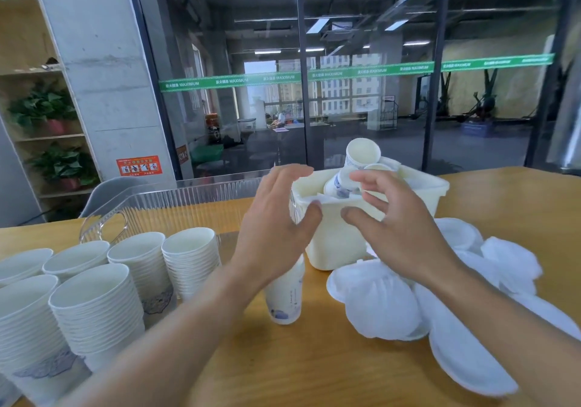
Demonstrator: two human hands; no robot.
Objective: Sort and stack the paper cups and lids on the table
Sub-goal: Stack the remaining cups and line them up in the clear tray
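We hold both hands up over the desk [330, 369], in front of a cream bin [339, 236]. Our left hand [276, 218] has its fingers spread and relaxed, the thumb pointing toward the near rim of the bin, and it grips nothing. Our right hand [399, 227] is likewise spread wide, fingers loosely bent, empty; whether its fingertips touch the bin we cannot tell.

Just beyond our fingers, loose paper cups [361, 155] lie jumbled in the bin, one mouth tilted toward us, another on its side with a blue print.

Below our left wrist a single cup [284, 296] stands upside down on the desk, partly hidden by the arm. Farther to the left of that hand, stacks of nested cups [97, 309] stand upright close together, mouths up. Behind them, beyond our left hand, sits a clear ribbed plastic basket [151, 208].

Under and to the right of our right hand, white lids [383, 306] lie in a loose, overlapping heap on the desk, reaching from just beside the bin toward the near edge.
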